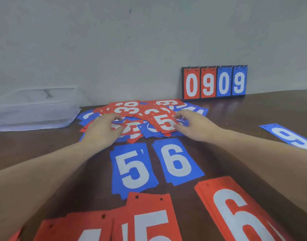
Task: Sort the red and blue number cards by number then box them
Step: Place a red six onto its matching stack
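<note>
A loose heap of red and blue number cards (142, 112) lies mid-table. My left hand (104, 129) rests on its left side, fingers curled over the cards. My right hand (192, 126) reaches in from the right, thumb and fingers pinching the edge of a red 5 card (164, 122) on top of the heap. Nearer me lie sorted stacks: blue 5 (133, 168), blue 6 (177, 160), red 5 (149, 220), red 6 (236, 211) and a red 4 (76, 230) at the bottom edge. A blue 9 card (290, 136) lies alone at the right.
A clear plastic box (36, 110) stands at the back left against the wall. A small flip scoreboard (214, 82) showing 0909 leans on the wall at the back right. Dark brown tabletop (236, 119) shows between the heap and the blue 9.
</note>
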